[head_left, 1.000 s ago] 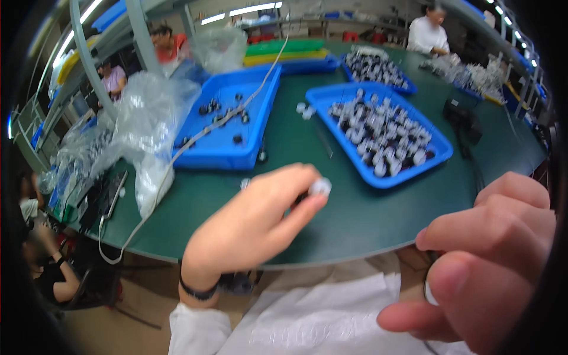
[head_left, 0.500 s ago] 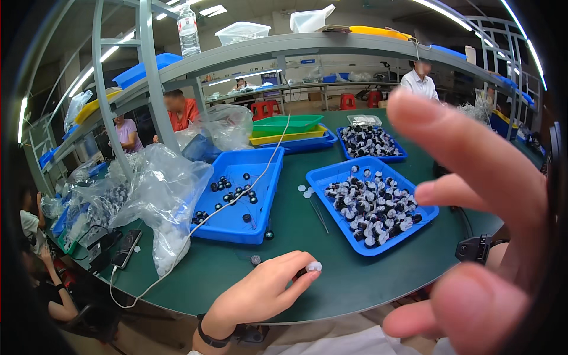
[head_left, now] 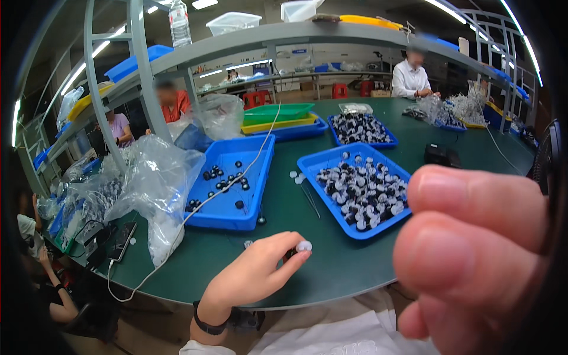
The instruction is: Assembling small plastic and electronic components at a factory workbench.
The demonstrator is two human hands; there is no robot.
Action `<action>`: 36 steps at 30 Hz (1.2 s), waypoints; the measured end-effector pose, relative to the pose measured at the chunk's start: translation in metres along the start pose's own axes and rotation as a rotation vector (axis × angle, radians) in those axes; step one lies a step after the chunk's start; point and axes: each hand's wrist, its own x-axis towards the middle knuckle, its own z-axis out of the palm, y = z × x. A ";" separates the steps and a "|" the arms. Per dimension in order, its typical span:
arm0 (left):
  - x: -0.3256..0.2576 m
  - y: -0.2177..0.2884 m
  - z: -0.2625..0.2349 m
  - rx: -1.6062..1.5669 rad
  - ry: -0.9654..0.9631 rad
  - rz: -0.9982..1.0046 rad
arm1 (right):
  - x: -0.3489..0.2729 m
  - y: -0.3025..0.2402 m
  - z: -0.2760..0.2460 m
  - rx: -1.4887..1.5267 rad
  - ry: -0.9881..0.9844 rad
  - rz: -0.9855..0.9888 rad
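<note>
Green worktop (head_left: 331,269), lower centre: left hand (head_left: 248,278) pinches white cap (head_left: 304,245); keep grip light. Right hand (head_left: 479,260) blurred, grip unclear.

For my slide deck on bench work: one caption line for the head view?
Left hand pinches a small white cap over the green table; right hand looms blurred near the lens.

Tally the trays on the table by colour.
Blue trays: 4
Green tray: 1
Yellow tray: 1
Total: 6, counting only those clearly seen on the table.
</note>
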 end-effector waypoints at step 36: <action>-0.002 -0.004 0.006 -0.055 0.077 0.002 | -0.034 -0.042 0.061 0.379 -0.717 -0.003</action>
